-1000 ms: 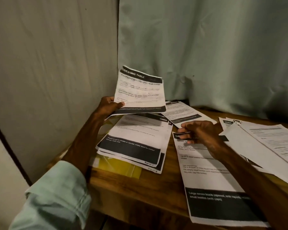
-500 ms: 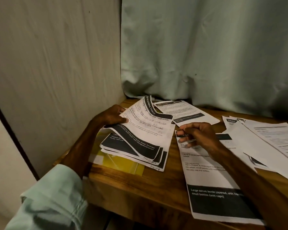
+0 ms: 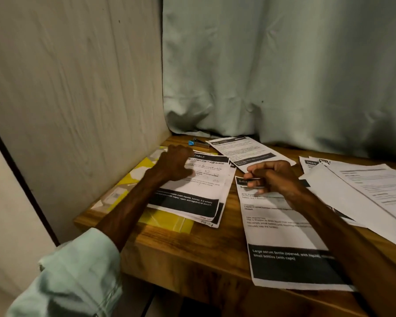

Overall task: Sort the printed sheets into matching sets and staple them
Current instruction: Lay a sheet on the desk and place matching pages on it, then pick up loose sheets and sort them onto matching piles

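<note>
A stack of printed sheets [image 3: 192, 195] with black bands lies at the table's left, on a yellow packet [image 3: 167, 221]. My left hand [image 3: 175, 162] sits on the top left corner of its top sheet, thumb on the paper and fingers curled at the edge. My right hand [image 3: 272, 177] is curled at the top of a long single sheet [image 3: 281, 234] in the middle and pinches its header edge. A small stapler [image 3: 201, 143] with a blue end lies at the back, beyond my left hand. One more sheet [image 3: 245, 152] lies behind my hands.
A spread pile of pale sheets [image 3: 364, 186] covers the table's right side. The wooden table [image 3: 183, 255] fits into a corner between a pale wall panel [image 3: 78, 99] on the left and a green curtain [image 3: 284, 76] behind. Its front edge is close to me.
My left hand brought the raised sheet down and laid it flat on the left stack. The stapler behind it has come into view. My right hand stayed on the long sheet.
</note>
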A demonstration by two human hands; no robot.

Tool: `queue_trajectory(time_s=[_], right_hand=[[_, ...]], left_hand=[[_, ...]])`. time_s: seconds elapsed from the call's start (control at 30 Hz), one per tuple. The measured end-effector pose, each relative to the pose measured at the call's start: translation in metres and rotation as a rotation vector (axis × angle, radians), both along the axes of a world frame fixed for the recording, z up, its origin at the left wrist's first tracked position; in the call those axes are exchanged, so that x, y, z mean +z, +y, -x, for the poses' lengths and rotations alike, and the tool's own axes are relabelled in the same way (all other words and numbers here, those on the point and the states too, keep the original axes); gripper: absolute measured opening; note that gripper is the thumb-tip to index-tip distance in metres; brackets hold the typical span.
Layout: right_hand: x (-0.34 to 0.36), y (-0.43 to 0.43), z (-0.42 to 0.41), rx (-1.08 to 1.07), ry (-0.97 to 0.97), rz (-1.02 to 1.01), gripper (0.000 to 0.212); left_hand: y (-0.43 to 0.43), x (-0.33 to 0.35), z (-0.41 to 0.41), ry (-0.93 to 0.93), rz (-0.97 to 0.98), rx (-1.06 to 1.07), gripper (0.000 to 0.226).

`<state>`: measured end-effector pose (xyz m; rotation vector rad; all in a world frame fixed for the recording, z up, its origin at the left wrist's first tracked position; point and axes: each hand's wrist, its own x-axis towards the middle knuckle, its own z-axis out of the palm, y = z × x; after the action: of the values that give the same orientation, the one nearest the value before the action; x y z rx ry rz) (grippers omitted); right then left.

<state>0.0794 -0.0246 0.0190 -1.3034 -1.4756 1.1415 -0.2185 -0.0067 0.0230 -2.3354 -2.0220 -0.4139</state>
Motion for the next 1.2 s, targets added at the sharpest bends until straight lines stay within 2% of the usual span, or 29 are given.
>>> queue_trajectory(time_s=[0.13, 0.27, 0.4, 0.47, 0.57, 0.67, 0.73, 0.87, 0.97, 1.07, 1.2], right_hand=[[0.003, -0.005, -0.017, -0.014, -0.014, 0.018, 0.011], [0.005, -0.010, -0.053, -0.099, -0.092, -0.076, 0.009], [0.002, -0.008, -0.108, -0.314, -0.415, -0.291, 0.012], [0.003, -0.012, -0.138, -0.391, -0.576, -0.329, 0.013], [-0.001, -0.013, -0.182, -0.418, -0.699, -0.321, 0.028], [-0.015, -0.011, -0.213, -0.445, -0.883, -0.172, 0.053], [-0.025, -0.011, -0.223, -0.458, -0.931, -0.113, 0.060], [-0.032, -0.010, -0.231, -0.452, -0.984, -0.064, 0.052], [-0.030, -0.005, -0.232, -0.505, -1.093, -0.074, 0.037], [-0.029, -0.002, -0.232, -0.535, -1.188, -0.107, 0.033], [-0.021, 0.002, -0.232, -0.591, -1.137, -0.151, 0.026]], left_hand=[[-0.006, -0.006, -0.053, -0.026, -0.048, -0.154, 0.045], [-0.007, -0.005, -0.110, -0.048, -0.049, -0.269, 0.032], [-0.005, -0.002, -0.168, -0.026, -0.046, -0.386, 0.026], [-0.004, 0.000, -0.192, -0.020, -0.054, -0.461, 0.024], [-0.002, -0.001, -0.224, -0.015, -0.040, -0.539, 0.022], [0.001, -0.003, -0.255, 0.015, -0.052, -0.592, 0.024], [0.003, -0.006, -0.271, 0.027, -0.037, -0.625, 0.026], [0.008, -0.020, -0.296, 0.067, -0.006, -0.647, 0.028], [0.009, -0.029, -0.305, 0.129, -0.022, -0.610, 0.029], [0.007, -0.033, -0.305, 0.148, -0.062, -0.594, 0.030], [0.003, -0.040, -0.306, 0.145, -0.112, -0.574, 0.032]])
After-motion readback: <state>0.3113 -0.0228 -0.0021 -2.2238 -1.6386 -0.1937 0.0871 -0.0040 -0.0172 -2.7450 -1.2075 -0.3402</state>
